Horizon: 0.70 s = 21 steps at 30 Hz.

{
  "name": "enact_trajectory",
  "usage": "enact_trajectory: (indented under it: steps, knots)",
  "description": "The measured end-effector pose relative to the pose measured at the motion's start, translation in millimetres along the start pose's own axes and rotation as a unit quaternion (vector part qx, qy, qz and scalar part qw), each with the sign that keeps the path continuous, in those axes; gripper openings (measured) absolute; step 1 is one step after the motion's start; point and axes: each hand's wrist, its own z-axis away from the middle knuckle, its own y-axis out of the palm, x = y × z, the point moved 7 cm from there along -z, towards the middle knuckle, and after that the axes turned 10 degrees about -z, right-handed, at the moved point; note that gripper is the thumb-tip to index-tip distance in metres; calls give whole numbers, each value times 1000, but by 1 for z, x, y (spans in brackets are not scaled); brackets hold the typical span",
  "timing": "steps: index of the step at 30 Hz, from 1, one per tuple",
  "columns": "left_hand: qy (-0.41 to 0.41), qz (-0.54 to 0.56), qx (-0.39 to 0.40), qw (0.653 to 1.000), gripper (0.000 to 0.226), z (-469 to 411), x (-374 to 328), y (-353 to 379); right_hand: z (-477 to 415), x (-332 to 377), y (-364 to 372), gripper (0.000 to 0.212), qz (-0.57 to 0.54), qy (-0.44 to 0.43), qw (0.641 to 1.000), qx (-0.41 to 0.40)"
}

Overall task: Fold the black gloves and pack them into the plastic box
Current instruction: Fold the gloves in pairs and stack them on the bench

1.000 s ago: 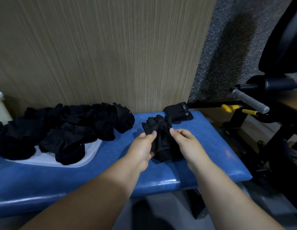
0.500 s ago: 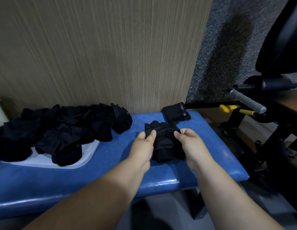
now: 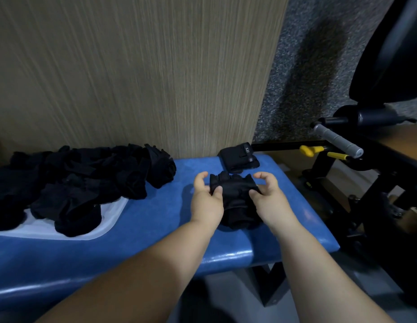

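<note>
A black glove (image 3: 235, 197) lay on the blue padded bench (image 3: 156, 217), near its right end. The left hand (image 3: 208, 198) pinched the glove's left edge, thumb on top; the right hand (image 3: 269, 198) gripped the right edge likewise. Both index fingers were raised clear. A folded black bundle (image 3: 240, 157) sat just behind. A heap of black gloves (image 3: 81, 180) covered a white plastic tray (image 3: 110, 216) to the left.

One black glove (image 3: 235, 197) lies crumpled at right; other gloves (image 3: 86, 180) heap over what seems a plastic box (image 3: 109, 221).
</note>
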Motion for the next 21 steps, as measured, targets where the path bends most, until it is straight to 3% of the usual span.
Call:
enact_trajectory:
  steps: [4, 9, 13, 17, 21]
  knots:
    - [78, -173, 2, 982, 45, 1, -8, 3, -1, -7, 1, 44, 97, -1, 995, 23]
    - [149, -363, -11, 920, 36, 7, -12, 6, -2, -13, -2, 44, 197, 4, 979, 47]
    - [228, -415, 56, 879, 38, 13, -13, 18, -1, -8, -4, 51, 333, -25, 941, 50]
    - [207, -472, 148, 844, 50, 13, -1, 29, 4, 4, -2, 52, 415, -51, 908, 31]
    - [191, -542, 193, 795, 56, 14, 8, 30, 7, -9, 17, 48, 462, -43, 879, 109]
